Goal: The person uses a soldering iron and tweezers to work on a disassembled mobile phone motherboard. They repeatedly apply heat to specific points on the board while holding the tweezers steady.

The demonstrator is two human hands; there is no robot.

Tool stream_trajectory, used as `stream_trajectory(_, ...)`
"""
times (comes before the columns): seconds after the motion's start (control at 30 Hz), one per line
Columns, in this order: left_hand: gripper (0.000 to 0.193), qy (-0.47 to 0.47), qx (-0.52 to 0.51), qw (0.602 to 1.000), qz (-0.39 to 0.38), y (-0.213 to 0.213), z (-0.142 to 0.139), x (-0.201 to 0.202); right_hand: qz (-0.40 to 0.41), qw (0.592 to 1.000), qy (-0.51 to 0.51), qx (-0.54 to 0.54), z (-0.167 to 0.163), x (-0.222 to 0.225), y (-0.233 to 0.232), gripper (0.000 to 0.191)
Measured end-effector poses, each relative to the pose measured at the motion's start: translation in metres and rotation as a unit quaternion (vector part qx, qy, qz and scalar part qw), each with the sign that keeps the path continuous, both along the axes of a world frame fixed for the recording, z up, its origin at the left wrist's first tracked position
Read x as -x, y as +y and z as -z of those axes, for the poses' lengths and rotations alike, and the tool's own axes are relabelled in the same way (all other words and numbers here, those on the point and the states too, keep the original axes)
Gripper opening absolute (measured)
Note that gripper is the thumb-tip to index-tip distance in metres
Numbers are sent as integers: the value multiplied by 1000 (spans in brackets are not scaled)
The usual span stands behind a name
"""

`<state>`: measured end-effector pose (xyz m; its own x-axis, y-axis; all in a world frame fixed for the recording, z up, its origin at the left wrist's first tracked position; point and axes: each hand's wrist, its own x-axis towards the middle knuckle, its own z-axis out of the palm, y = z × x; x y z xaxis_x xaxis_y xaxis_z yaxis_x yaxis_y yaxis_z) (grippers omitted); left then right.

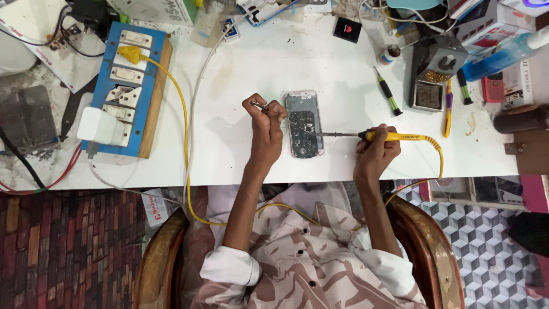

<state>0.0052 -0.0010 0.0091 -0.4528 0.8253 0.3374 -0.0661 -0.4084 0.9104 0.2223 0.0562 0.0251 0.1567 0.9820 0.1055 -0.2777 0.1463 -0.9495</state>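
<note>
Blue switchboard [128, 86] at 9 o'clock on the white surface [240, 154], white adapter plugged in, yellow cable [184, 123] running from it down off the near edge and round to the right.

Left hand [267, 129] just left of centre; fingers pinched together on thin metal tweezers [260, 106], tips angled toward the opened phone [303, 123]; whether the tips touch the board, cannot tell.

Opened phone lies flat at centre, back off, circuit board exposed, long axis 12 to 6 o'clock.

Right hand [376, 151] at 3 o'clock of the phone, clamped round the yellow soldering iron [394, 137]; iron tip reaches left onto the middle of the board.

Further right, 1 to 2 o'clock: green-handled screwdriver [389, 92], iron stand [433, 71], blue bottle [500, 57].

Judgement: soldering step on the board under way; next move likely calls for steady tweezers, a brief touch of the tip, then a clean lift straight off without dragging across neighbouring parts.
</note>
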Motion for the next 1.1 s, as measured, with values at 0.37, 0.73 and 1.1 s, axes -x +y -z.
stream_trajectory(0.37, 21, 15, 16, 1000, -8, 1, 0, 1, 49, 999, -15, -15, 11, -10, -19, 34)
stream_trajectory(0.73, 17, -22, 17, 1000, 5, 2, -2, 1, 46, 998, -33, 5, 14, -7, -20, 32)
stream_trajectory(1.1, 22, -1, 24, 1000, 0, 0, -1, 1, 30, 998, -54, -4, 14, -7, -22, 31)
